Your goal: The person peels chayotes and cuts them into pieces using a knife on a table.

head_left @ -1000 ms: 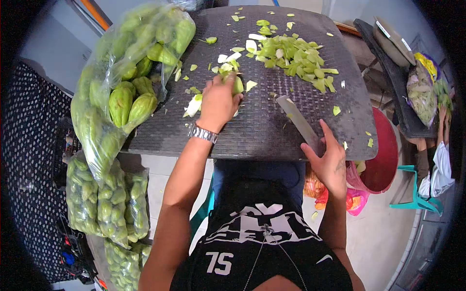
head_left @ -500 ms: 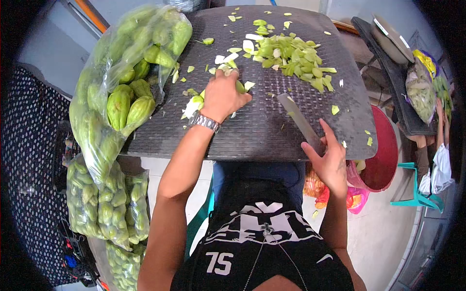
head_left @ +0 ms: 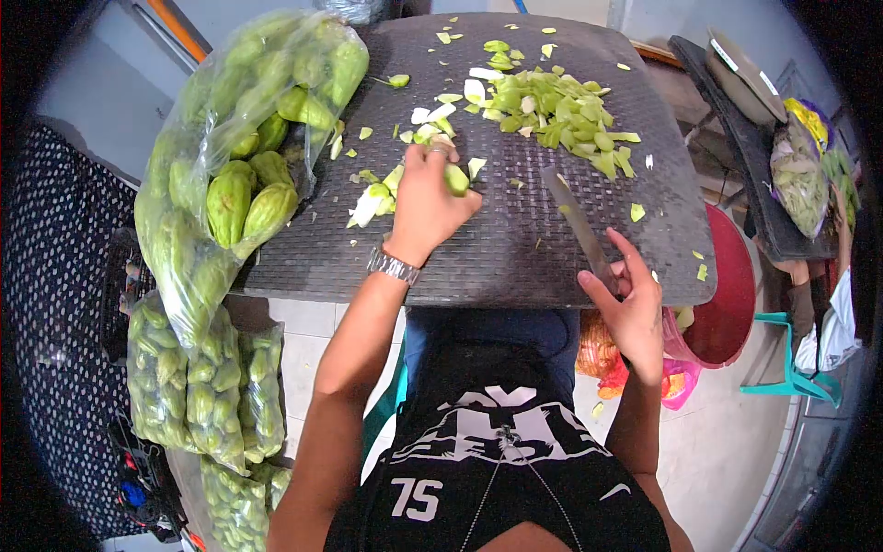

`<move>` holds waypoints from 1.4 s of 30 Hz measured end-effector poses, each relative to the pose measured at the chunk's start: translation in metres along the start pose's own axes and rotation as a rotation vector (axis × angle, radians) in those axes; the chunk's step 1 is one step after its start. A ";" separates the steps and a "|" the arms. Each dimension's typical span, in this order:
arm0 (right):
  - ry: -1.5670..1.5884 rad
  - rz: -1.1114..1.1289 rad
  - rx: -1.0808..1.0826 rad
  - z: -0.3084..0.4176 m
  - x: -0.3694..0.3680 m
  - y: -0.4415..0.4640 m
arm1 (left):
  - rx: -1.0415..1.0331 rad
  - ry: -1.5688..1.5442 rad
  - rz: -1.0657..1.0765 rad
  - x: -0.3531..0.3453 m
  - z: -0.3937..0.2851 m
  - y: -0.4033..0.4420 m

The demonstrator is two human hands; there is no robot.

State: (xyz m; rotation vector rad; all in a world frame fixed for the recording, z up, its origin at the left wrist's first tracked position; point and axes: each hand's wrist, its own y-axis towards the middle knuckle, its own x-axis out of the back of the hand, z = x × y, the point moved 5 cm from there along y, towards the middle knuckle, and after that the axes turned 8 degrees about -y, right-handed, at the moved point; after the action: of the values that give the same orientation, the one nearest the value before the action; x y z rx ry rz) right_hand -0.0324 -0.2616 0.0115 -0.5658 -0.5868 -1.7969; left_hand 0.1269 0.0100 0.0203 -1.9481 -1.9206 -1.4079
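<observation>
My left hand, with a metal watch at its wrist, is closed around a green chayote piece just above the dark woven-pattern table. Its fingers partly hide the piece. Pale chunks and peelings lie beside that hand. In my right hand is a knife, its broad blade pointing forward and left over the table. A heap of sliced chayote sits beyond the blade. At the left, a clear plastic bag gapes, showing whole green chayotes.
More filled bags stand on the floor at the left. Beside the table's right corner is a red tub. A teal stool and a second dark table with bagged vegetables are farther right, where another person's arm shows.
My left hand has shifted slightly right and toward me, lifting the chayote piece so more of it shows. The right hand and knife have moved a little to the right.
</observation>
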 end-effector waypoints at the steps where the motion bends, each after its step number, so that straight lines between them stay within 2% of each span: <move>1: -0.023 -0.006 0.019 0.000 0.001 0.000 | -0.030 -0.033 -0.033 0.005 0.001 -0.001; 4: 0.137 0.041 -0.038 0.001 -0.002 -0.001 | 0.723 -1.792 0.005 0.000 0.020 -0.017; 5: 0.201 0.075 -0.064 0.004 -0.003 -0.001 | 0.766 -2.147 0.054 0.004 0.003 -0.022; 6: 0.266 0.110 -0.087 0.010 -0.003 0.000 | 0.790 -2.207 0.022 0.009 -0.009 -0.027; 8: 0.331 0.159 -0.110 0.018 -0.006 -0.001 | 0.863 -2.292 0.040 -0.001 -0.008 -0.039; 11: 0.348 0.198 -0.110 0.027 -0.011 -0.002 | 0.747 -2.253 0.024 -0.009 -0.003 -0.046; 14: 0.394 0.256 -0.148 0.031 -0.014 -0.006 | 0.927 -2.149 -0.055 -0.011 -0.013 -0.049; 15: 0.423 0.281 -0.173 0.032 -0.014 -0.008 | 0.942 -2.005 -0.106 -0.008 -0.022 -0.049; 18: 0.440 0.278 -0.151 0.035 -0.014 -0.010 | 0.907 -1.867 0.019 -0.011 -0.021 -0.052; 21: 0.380 0.249 -0.047 0.045 -0.014 -0.011 | 0.739 -1.664 0.243 -0.008 -0.021 -0.053; 24: 0.377 0.287 0.016 0.049 -0.017 -0.011 | 0.701 -2.150 0.418 -0.011 -0.020 -0.056; 27: 0.465 0.410 -0.014 0.051 -0.024 -0.014 | 0.929 -2.371 0.119 -0.020 -0.024 -0.067; 30: 0.533 0.500 -0.080 0.056 -0.030 -0.016 | 1.182 -2.229 -0.198 -0.026 -0.029 -0.074; 34: 0.607 0.580 -0.231 0.059 -0.033 -0.019 | 1.192 -2.296 -0.221 -0.025 -0.029 -0.079; 35: 0.541 0.593 -0.226 0.057 -0.033 -0.019 | 1.060 -2.388 -0.156 -0.028 -0.023 -0.078; 37: 0.406 0.615 -0.213 0.053 -0.033 -0.018 | 1.093 -2.324 -0.183 -0.028 -0.024 -0.077; 40: -0.027 0.263 0.391 0.068 -0.033 -0.019 | 1.093 -2.185 -0.178 -0.027 -0.032 -0.075; 42: -0.229 0.188 0.438 0.076 -0.036 -0.022 | 1.064 -2.157 -0.154 -0.032 -0.034 -0.075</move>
State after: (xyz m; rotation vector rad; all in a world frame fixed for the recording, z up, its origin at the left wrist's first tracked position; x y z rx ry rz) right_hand -0.0365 -0.1812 0.0447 -0.5057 -1.0183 -1.3784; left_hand 0.0534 -0.0184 -0.0196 -2.1493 -1.8355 2.3906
